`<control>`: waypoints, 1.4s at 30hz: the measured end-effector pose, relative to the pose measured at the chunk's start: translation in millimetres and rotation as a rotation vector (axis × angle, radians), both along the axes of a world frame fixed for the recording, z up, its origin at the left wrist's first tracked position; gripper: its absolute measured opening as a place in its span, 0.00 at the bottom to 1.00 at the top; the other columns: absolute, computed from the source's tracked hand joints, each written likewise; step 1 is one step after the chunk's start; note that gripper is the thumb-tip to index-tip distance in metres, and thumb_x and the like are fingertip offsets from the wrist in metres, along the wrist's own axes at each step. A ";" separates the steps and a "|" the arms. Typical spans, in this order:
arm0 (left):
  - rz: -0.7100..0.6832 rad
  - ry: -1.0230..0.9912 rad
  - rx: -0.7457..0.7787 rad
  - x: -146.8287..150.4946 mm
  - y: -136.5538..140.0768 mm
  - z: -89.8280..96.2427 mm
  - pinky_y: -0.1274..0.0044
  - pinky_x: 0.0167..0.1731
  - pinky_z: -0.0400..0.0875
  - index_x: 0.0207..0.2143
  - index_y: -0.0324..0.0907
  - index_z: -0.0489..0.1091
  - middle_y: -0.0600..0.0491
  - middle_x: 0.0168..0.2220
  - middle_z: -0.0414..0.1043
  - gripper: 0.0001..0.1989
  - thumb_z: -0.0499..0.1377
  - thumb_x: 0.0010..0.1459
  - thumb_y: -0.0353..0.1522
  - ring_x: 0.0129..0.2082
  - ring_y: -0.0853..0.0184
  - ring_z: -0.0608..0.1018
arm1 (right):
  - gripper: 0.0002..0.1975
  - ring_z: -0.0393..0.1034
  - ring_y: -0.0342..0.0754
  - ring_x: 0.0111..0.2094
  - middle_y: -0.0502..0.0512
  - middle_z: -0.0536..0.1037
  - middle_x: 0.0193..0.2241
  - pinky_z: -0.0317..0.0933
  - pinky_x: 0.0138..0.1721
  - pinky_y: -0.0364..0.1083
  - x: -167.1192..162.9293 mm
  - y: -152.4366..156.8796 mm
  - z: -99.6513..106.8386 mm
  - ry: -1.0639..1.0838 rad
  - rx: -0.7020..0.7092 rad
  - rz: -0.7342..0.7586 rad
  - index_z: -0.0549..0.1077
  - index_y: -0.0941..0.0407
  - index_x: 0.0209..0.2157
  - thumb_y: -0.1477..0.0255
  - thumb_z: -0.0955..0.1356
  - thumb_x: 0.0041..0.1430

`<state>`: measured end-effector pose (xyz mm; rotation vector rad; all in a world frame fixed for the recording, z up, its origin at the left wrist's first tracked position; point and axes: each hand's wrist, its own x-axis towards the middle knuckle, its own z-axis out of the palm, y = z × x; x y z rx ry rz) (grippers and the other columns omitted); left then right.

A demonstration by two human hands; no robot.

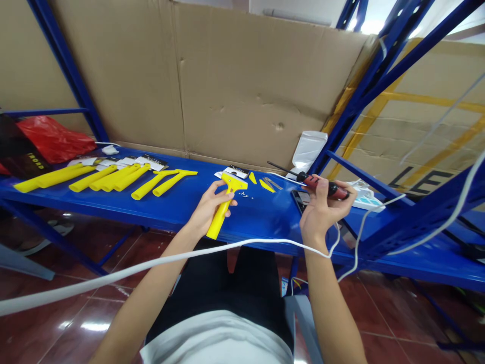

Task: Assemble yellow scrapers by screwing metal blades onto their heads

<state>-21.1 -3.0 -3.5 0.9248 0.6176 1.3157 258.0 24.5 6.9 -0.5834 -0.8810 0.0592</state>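
My left hand (208, 205) is wrapped round the handle of a yellow scraper (216, 223), its wide head up and away from me. A card-like black and white piece (238, 172) shows at the scraper's head. In my right hand (318, 210) is a red and black screwdriver (337, 191), its dark shaft pointing left and away from the scraper. Small screws (244, 194) lie on the blue table just right of the scraper. Beyond them are loose yellow plates (267, 186) and thin metal strips (273, 183).
Several yellow scrapers (98, 178) lie in a row on the blue table (182, 210), with two headless yellow handles (168, 184) at its right end. A phone (299, 202) and a white power strip (366, 201) sit right. A white cable (159, 263) crosses in front.
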 end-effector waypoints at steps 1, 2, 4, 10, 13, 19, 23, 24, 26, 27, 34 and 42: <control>-0.002 0.004 0.002 0.0 -0.5 0.3 0.83 0.20 0.72 0.56 0.46 0.70 0.49 0.50 0.80 0.31 0.79 0.54 0.29 0.35 0.66 0.86 | 0.25 0.85 0.53 0.42 0.50 0.73 0.44 0.82 0.37 0.53 0.5 0.6 0.1 0.012 0.009 -0.003 0.63 0.47 0.50 0.56 0.79 0.67; -0.003 0.007 0.003 -0.1 -1.0 0.6 0.83 0.20 0.72 0.57 0.46 0.70 0.49 0.50 0.80 0.31 0.79 0.55 0.29 0.35 0.66 0.86 | 0.24 0.84 0.53 0.41 0.50 0.73 0.44 0.82 0.36 0.53 0.6 0.9 0.1 0.015 0.016 -0.008 0.63 0.47 0.49 0.56 0.79 0.67; -0.003 0.014 0.004 0.1 -2.0 1.5 0.84 0.21 0.72 0.57 0.46 0.70 0.49 0.49 0.80 0.31 0.79 0.55 0.29 0.35 0.67 0.85 | 0.24 0.84 0.52 0.41 0.50 0.72 0.45 0.82 0.36 0.53 0.0 0.8 -0.2 0.011 0.016 -0.012 0.64 0.47 0.49 0.56 0.79 0.67; -0.008 0.024 0.013 1.0 -3.3 3.0 0.84 0.21 0.72 0.56 0.46 0.70 0.51 0.48 0.79 0.32 0.79 0.53 0.29 0.34 0.68 0.85 | 0.25 0.85 0.53 0.42 0.50 0.74 0.44 0.83 0.38 0.54 -3.9 -2.5 -0.9 0.001 -0.008 0.032 0.64 0.47 0.50 0.57 0.80 0.66; -0.012 0.032 0.013 1.2 -4.1 3.5 0.83 0.20 0.73 0.57 0.46 0.69 0.51 0.48 0.78 0.33 0.79 0.54 0.30 0.35 0.68 0.85 | 0.24 0.85 0.54 0.40 0.51 0.75 0.43 0.83 0.36 0.55 -4.9 -3.4 -0.3 -0.037 0.011 0.017 0.65 0.47 0.50 0.58 0.80 0.66; -0.008 0.034 0.013 3.4 -7.6 5.6 0.83 0.20 0.73 0.56 0.46 0.68 0.52 0.47 0.78 0.33 0.80 0.53 0.30 0.34 0.68 0.85 | 0.25 0.87 0.57 0.40 0.52 0.79 0.42 0.84 0.37 0.57 -7.6 -4.6 -0.3 -0.126 -0.019 -0.004 0.66 0.48 0.49 0.55 0.80 0.66; -0.006 0.034 0.024 4.6 -7.8 5.0 0.84 0.21 0.73 0.54 0.46 0.68 0.52 0.47 0.77 0.32 0.80 0.53 0.30 0.34 0.68 0.85 | 0.27 0.87 0.57 0.39 0.52 0.83 0.41 0.84 0.36 0.57 -13.4 -9.9 -1.0 -0.207 -0.044 0.048 0.66 0.48 0.50 0.55 0.81 0.65; -0.007 0.034 0.026 4.6 -7.7 4.8 0.84 0.21 0.73 0.54 0.46 0.69 0.52 0.47 0.78 0.32 0.80 0.53 0.30 0.34 0.68 0.85 | 0.27 0.87 0.57 0.38 0.52 0.83 0.41 0.83 0.36 0.57 -15.0 -11.6 -1.1 -0.232 -0.047 0.055 0.66 0.48 0.50 0.54 0.81 0.64; -0.011 0.037 0.030 4.4 -7.4 4.5 0.84 0.21 0.73 0.55 0.46 0.69 0.52 0.47 0.78 0.33 0.81 0.52 0.31 0.34 0.67 0.85 | 0.28 0.87 0.56 0.36 0.52 0.85 0.40 0.83 0.37 0.57 -17.7 -14.6 -1.1 -0.276 -0.056 0.078 0.66 0.48 0.50 0.53 0.82 0.64; -0.013 0.041 0.033 4.4 -7.5 4.6 0.84 0.21 0.73 0.55 0.46 0.69 0.52 0.47 0.78 0.33 0.81 0.52 0.31 0.34 0.67 0.85 | 0.28 0.87 0.56 0.36 0.52 0.85 0.40 0.82 0.37 0.58 -18.8 -15.8 -1.1 -0.291 -0.061 0.094 0.65 0.47 0.50 0.53 0.82 0.64; -0.021 0.076 0.057 6.5 -10.1 7.9 0.82 0.20 0.75 0.54 0.45 0.68 0.50 0.49 0.79 0.33 0.81 0.52 0.32 0.34 0.66 0.86 | 0.26 0.88 0.57 0.38 0.51 0.86 0.40 0.83 0.36 0.56 -21.5 -19.9 0.1 -0.320 -0.050 0.186 0.66 0.47 0.49 0.58 0.82 0.64; -0.041 0.089 0.086 6.9 -9.7 5.6 0.81 0.20 0.75 0.54 0.44 0.69 0.48 0.50 0.80 0.31 0.81 0.54 0.32 0.34 0.65 0.86 | 0.25 0.88 0.54 0.35 0.52 0.90 0.40 0.85 0.38 0.54 -20.4 -19.2 -1.6 -0.344 -0.014 0.269 0.68 0.48 0.50 0.64 0.83 0.64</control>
